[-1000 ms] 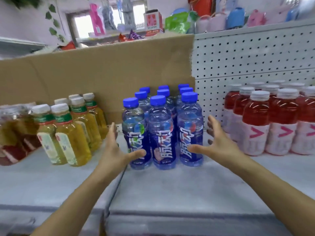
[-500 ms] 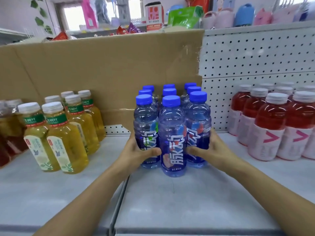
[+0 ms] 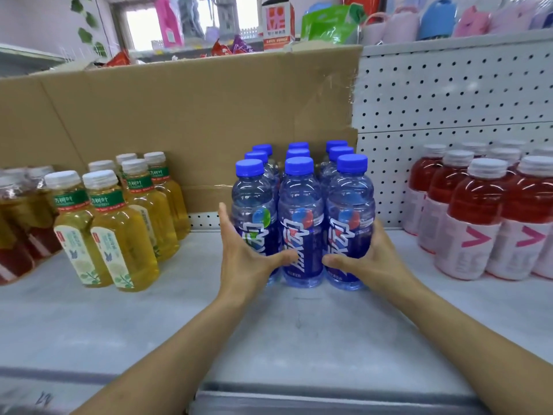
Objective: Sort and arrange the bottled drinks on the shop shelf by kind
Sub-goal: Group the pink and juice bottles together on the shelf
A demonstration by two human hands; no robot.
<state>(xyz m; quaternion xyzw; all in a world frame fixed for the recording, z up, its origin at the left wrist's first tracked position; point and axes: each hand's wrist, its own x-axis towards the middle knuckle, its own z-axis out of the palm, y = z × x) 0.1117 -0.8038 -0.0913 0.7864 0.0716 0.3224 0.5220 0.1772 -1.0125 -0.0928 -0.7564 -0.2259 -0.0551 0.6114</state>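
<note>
White shelf [image 3: 299, 339] runs full width. A brown cardboard sheet [image 3: 194, 115] stands against the back on the left and centre, with white pegboard [image 3: 449, 100] to the right of it. Three drink groups stand upright on the shelf, well apart from one another. Red bottles [image 3: 478, 205] with white caps and pink labels are at right. Yellow tea bottles [image 3: 119, 229] with white caps and green neck bands are at left. Blue bottles [image 3: 300, 211] with blue caps are at centre, packed in a three-by-three block near the back. A few darker bottles [image 3: 18, 223] sit at the far left edge, blurred.

Left hand [image 3: 245, 259] lies flat against the left side of the blue block, fingers straight and pointing up, thumb across the front. Right hand [image 3: 377, 259] presses the block's right side, thumb across the front bottle. Its fingers are hidden behind the bottles, so its grip can't be told.
</note>
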